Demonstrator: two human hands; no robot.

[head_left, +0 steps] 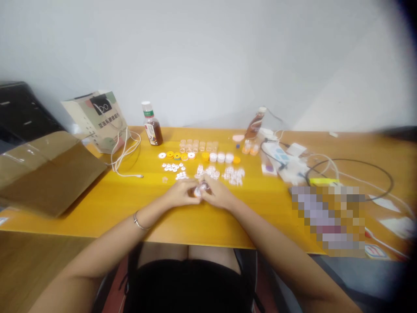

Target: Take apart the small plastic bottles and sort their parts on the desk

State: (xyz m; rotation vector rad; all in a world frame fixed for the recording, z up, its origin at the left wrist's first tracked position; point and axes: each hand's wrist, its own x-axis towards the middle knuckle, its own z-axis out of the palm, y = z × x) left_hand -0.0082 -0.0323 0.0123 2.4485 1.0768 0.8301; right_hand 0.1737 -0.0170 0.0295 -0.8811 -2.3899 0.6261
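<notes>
My left hand (180, 194) and my right hand (217, 194) meet over the yellow table (137, 195), fingers curled together around a small clear round container (200, 190). A thin bracelet sits on my left wrist. Just beyond my hands lie several small white pieces (233, 175) and white ring-shaped bits (172, 167). Further back stand a row of small clear jars (195, 145) and a row of yellow and white caps (202, 156).
A brown drink bottle (152, 124) stands at the back; a second bottle (256, 124) leans to its right. A paper bag (97, 119) and cardboard box (45, 169) sit at the left. A power strip (276, 155), cables and a blurred patch lie at the right.
</notes>
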